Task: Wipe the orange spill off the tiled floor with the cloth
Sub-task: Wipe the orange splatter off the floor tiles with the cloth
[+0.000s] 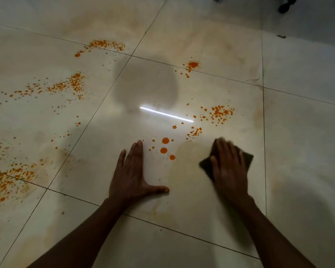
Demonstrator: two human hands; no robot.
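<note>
The right hand (229,167) lies flat on the dark cloth (247,158), its fingers (223,149) straight and close together, pressing the cloth to the tiled floor (182,200). It shows slight blur. The left hand (132,171) rests palm down on bare tile at 9 o'clock from the cloth, fingers extended, thumb spread, holding nothing.

The orange spill (165,146) remains in quantity. Round drops lie between the hands, just beside the cloth at its 10 o'clock; spatter at 12 o'clock; one patch further off at 11 o'clock; wide speckled bands well apart at 9 and 10 o'clock. A faint yellowish film surrounds the cloth.

Risks, as judged:
- A loaded cloth would smear pigment into a film instead of lifting it.
- Grout lines may retain stain.
- The left hand, braced near wet drops, could slip or carry orange onto clean tile.
</note>
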